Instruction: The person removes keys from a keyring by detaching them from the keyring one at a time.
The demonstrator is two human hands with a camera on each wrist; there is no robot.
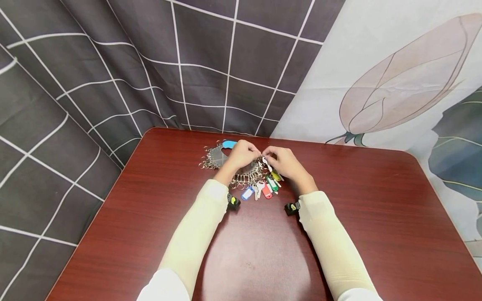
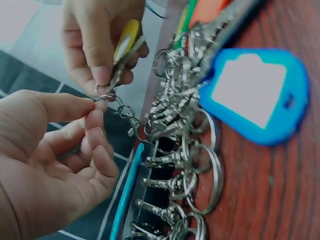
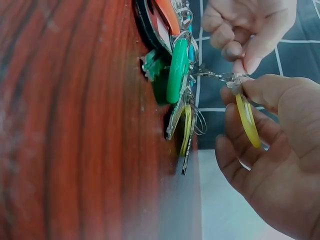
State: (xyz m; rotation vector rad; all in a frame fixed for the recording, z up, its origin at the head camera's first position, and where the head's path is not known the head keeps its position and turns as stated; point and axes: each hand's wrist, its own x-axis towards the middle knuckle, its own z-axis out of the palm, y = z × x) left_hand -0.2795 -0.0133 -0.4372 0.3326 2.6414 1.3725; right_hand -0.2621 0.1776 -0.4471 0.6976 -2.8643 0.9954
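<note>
At the far middle of the table, both hands meet over a clear plate [image 1: 216, 156] edged with many metal clasps and split rings, with a blue strip [image 1: 229, 144] at its back. My left hand [image 1: 242, 154] pinches a split ring [image 2: 107, 97] between thumb and forefinger; the ring links to a clasp on the plate. Fingertips of my right hand [image 1: 284, 161] hold a key [image 2: 121, 67] and a yellow key tag [image 3: 247, 122] at that same ring. Whether the key is fully threaded on the ring cannot be told.
Along the plate's near side hang a blue key tag [image 1: 247, 193], a red tag [image 1: 267, 191], a green tag [image 1: 272, 183] and another yellow tag [image 1: 276, 176], with keys [image 1: 260, 187] among them. Behind the reddish-brown table [image 1: 376, 209] hangs a dark checked curtain [image 1: 203, 46].
</note>
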